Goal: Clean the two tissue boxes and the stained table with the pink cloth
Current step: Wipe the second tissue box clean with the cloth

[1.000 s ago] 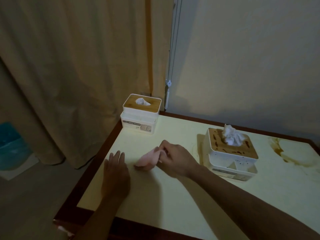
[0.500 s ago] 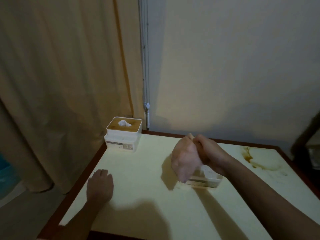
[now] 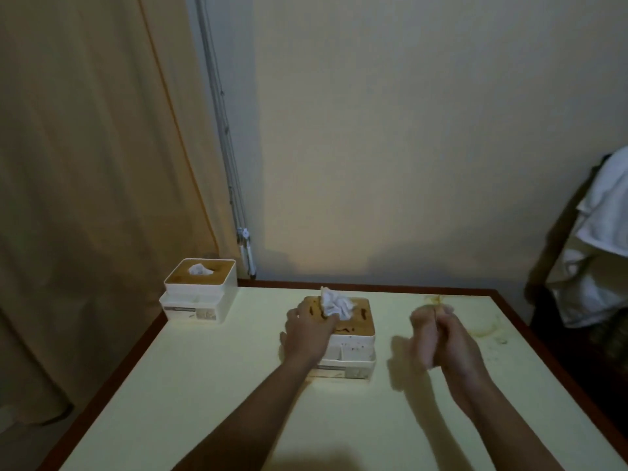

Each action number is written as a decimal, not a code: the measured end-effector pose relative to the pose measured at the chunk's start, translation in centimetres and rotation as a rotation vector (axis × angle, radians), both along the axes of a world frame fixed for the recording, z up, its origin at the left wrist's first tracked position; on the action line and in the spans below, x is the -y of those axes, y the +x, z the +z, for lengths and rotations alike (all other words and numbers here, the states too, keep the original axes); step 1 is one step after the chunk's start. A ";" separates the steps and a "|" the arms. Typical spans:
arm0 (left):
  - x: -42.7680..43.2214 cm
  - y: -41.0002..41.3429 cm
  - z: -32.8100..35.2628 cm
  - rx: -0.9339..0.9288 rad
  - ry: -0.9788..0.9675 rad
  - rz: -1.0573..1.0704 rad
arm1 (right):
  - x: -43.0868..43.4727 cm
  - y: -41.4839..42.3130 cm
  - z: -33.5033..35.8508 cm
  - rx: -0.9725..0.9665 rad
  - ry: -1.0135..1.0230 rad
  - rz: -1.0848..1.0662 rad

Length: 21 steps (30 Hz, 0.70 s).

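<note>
A white tissue box (image 3: 353,348) with a stained wooden lid stands mid-table, a tissue poking out. My left hand (image 3: 307,329) lies on its left side and lid, gripping it. To the right, my right hand (image 3: 455,338) holds the pink cloth (image 3: 423,334) bunched up above the table. A second tissue box (image 3: 198,290) stands at the table's far left corner. A brown stain (image 3: 482,321) spreads over the pale yellow table (image 3: 210,402) at the far right.
A beige curtain (image 3: 85,198) hangs left of the table, and a plain wall rises behind it. At the right edge a dark chair carries white cloths (image 3: 598,239). The table has a dark wooden rim.
My left hand has moved from the table's left part onto the middle tissue box. My right hand has carried the pink cloth rightwards past that box. The view has swung to the right.
</note>
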<state>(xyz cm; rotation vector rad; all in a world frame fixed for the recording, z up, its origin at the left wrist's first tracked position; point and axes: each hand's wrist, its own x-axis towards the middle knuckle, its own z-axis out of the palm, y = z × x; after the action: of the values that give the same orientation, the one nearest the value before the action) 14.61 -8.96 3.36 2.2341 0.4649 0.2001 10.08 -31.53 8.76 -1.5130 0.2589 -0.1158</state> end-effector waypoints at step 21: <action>1.6 5.5 -0.8 -0.155 0.332 -0.300 | -5.2 0.5 -9.2 -0.072 0.156 0.190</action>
<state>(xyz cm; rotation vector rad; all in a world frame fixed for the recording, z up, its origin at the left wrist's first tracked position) 20.16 -10.57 2.59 2.6240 0.1807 -0.0593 10.55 -26.30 -0.43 -1.3801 0.1766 0.1083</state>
